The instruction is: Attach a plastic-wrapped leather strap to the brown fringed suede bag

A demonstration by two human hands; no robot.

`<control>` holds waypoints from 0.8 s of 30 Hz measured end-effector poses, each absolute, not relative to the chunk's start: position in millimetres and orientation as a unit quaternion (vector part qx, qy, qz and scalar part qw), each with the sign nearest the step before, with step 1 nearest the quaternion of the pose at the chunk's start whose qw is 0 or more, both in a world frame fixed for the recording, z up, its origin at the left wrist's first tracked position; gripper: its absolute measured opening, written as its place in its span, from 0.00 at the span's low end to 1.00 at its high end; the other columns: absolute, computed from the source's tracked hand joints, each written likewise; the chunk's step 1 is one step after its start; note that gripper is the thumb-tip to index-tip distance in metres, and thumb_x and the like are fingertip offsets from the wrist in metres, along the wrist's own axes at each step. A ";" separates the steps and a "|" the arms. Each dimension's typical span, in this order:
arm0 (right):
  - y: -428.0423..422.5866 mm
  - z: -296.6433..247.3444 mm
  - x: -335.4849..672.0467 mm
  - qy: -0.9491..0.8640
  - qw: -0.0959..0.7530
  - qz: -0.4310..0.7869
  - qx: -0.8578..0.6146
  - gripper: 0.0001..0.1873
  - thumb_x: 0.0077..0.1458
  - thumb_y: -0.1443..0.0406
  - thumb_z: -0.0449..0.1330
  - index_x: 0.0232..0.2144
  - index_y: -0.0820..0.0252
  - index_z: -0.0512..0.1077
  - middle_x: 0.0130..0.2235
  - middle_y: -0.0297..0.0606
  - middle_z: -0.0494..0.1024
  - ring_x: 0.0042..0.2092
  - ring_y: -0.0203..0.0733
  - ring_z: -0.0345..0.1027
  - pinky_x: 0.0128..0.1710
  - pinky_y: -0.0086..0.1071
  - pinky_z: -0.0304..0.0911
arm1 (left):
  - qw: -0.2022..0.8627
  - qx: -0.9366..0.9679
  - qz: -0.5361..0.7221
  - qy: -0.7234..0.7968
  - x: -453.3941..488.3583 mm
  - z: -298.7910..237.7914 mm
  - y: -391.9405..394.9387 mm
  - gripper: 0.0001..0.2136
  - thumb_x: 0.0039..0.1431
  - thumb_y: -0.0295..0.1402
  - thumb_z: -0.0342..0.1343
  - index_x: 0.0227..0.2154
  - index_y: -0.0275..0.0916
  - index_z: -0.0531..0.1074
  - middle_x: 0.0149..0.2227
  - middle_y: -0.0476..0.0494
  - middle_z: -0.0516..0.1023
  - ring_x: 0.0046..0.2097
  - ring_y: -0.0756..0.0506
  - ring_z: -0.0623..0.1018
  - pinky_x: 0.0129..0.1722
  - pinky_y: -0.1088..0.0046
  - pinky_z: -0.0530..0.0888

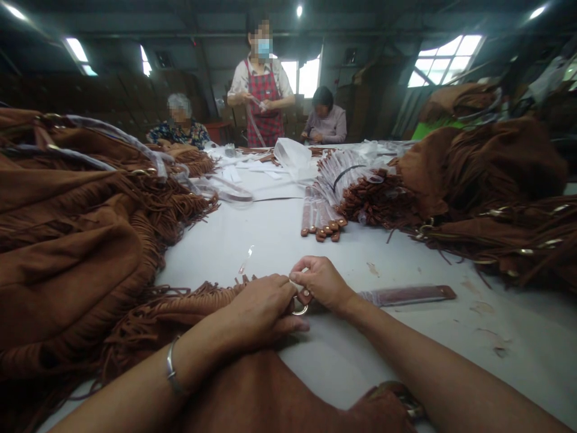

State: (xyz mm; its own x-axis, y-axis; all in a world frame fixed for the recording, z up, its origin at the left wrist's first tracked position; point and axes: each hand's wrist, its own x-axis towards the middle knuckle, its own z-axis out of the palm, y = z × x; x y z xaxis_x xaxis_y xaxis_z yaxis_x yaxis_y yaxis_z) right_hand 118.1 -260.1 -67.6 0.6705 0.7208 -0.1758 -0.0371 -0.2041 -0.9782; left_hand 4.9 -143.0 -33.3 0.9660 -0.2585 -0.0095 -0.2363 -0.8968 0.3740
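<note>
My left hand (261,307) lies over the top edge of a brown fringed suede bag (180,313) on the white table (279,240), fingers closed by a metal ring (300,310). My right hand (322,281) pinches the brown end of a plastic-wrapped strap (406,294) at that same ring. The strap stretches right across the table. Both hands touch at the ring; how the strap end sits in the ring is hidden by the fingers.
Heaps of brown fringed bags rise at the left (67,228) and right (496,180). A pile of wrapped straps (333,186) lies mid-table. Three other people (261,90) work at the far end. A clear plastic scrap (246,260) lies ahead.
</note>
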 end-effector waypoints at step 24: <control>-421.8 -47.0 196.6 -0.414 0.134 0.019 -0.900 0.26 0.42 0.80 0.47 0.41 0.58 0.73 0.42 0.42 0.74 0.44 0.47 0.62 0.45 0.36 0.53 | 0.085 0.986 0.023 -0.140 2.5 -34.5 -148.2 0.13 0.59 0.42 0.48 0.36 0.38 0.69 0.35 0.43 0.68 0.37 0.45 0.67 0.36 0.68 0.64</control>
State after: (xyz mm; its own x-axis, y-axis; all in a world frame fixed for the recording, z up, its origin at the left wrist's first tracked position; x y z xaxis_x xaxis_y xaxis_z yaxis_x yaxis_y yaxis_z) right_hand 196.6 -421.8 -47.0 0.6562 0.7506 0.0779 0.7406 -0.6207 -0.2575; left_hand 2.5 -148.2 -34.5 0.9600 -0.2714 0.0685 -0.2791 -0.9466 0.1612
